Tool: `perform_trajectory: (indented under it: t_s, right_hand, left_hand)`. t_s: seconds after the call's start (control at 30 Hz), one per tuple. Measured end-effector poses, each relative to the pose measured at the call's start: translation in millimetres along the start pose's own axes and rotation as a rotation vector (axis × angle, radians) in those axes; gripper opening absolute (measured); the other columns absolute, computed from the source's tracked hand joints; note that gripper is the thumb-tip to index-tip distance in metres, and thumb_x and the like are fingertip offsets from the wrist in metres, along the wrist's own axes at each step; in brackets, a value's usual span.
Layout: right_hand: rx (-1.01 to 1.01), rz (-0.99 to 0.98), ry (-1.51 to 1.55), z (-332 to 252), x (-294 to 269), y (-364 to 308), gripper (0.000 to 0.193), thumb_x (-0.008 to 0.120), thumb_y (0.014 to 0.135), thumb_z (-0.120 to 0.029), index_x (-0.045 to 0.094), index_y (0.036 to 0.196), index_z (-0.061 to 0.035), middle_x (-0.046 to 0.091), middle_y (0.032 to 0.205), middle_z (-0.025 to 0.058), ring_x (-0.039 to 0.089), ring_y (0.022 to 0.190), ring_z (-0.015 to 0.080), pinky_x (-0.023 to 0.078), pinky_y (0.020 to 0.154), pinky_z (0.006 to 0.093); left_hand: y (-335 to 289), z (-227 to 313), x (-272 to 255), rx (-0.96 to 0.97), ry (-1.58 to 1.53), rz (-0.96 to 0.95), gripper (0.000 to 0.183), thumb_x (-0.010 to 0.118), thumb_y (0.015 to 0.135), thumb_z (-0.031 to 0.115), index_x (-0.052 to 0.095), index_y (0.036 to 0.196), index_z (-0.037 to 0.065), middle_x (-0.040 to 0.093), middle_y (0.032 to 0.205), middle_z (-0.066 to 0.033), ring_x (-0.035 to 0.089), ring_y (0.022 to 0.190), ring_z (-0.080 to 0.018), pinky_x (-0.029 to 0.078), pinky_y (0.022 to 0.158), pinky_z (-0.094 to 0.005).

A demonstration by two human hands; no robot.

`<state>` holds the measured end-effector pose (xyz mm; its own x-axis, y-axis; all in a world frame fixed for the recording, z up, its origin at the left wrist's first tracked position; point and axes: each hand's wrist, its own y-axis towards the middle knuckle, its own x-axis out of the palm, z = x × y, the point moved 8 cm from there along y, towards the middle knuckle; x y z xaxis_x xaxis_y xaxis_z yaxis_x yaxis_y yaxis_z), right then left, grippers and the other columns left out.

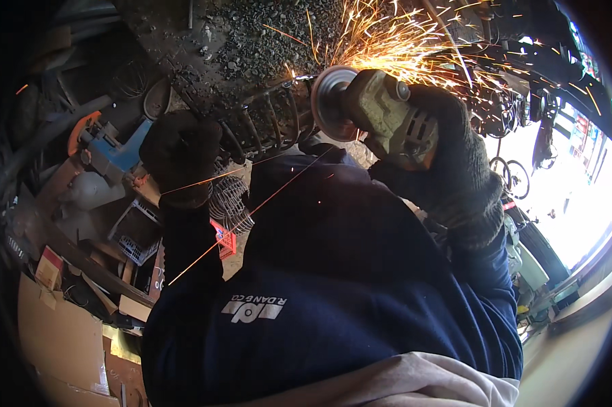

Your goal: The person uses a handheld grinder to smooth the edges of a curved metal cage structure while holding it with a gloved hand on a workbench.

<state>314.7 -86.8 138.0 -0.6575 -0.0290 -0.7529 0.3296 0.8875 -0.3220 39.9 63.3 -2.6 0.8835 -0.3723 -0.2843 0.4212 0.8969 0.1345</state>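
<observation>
My right hand [448,159], in a dark knitted glove, is wrapped round the body of a worn green angle grinder [391,122]. Its disc [328,102] meets the far right end of a dark metal piece with several curved bars [250,129]. Bright sparks [394,51] fan out from there, away from me and to the right. At the piece's left end is my left hand [182,152], also gloved and closed on it; shadow hides most of its fingers.
Metal scraps [252,37] cover the work surface beyond. A blue and orange tool [119,146] lies at left, above a grey crate [136,234]. Stacked metal rings [231,200] and a red crate [224,239] sit below. Cardboard [62,332] stands lower left; a bicycle [518,178] is at right.
</observation>
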Motion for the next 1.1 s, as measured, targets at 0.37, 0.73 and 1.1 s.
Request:
perform_trajectory:
  t_s: [0.37,0.73,1.1]
  right_hand:
    - [-0.008,-0.059,0.037,-0.5,-1.6,-2.3,0.089,0.094,0.063,-0.01,0.045,0.136,-0.007,0.062,0.118,0.0164,0.066,0.109,0.028,0.056,0.087,0.0403]
    - [0.02,-0.017,-0.019,-0.6,-4.5,-0.1,0.082,0.093,0.064,-0.008,0.049,0.133,-0.0093,0.064,0.114,0.0159,0.068,0.105,0.0284,0.057,0.084,0.0406]
    - [0.043,-0.027,-0.028,12.7,-11.4,-11.1,0.085,0.093,0.064,-0.009,0.047,0.136,-0.0095,0.065,0.117,0.0166,0.069,0.108,0.0306,0.058,0.085,0.0407]
  left_hand:
    - [1.8,14.0,-1.0,0.087,0.25,-0.025,0.024,0.086,0.074,0.013,0.067,0.087,0.005,0.064,0.076,-0.0033,0.06,0.066,-0.0132,0.047,0.059,-0.0297]
    - [-0.8,0.7,-0.7,-0.014,0.07,-0.029,0.024,0.085,0.076,0.012,0.066,0.088,0.003,0.064,0.077,-0.0054,0.062,0.067,-0.0152,0.048,0.06,-0.0314]
    - [1.3,0.6,0.6,-0.105,-0.092,-0.105,0.023,0.084,0.079,0.013,0.065,0.088,0.005,0.063,0.076,-0.004,0.06,0.066,-0.0137,0.047,0.059,-0.0301]
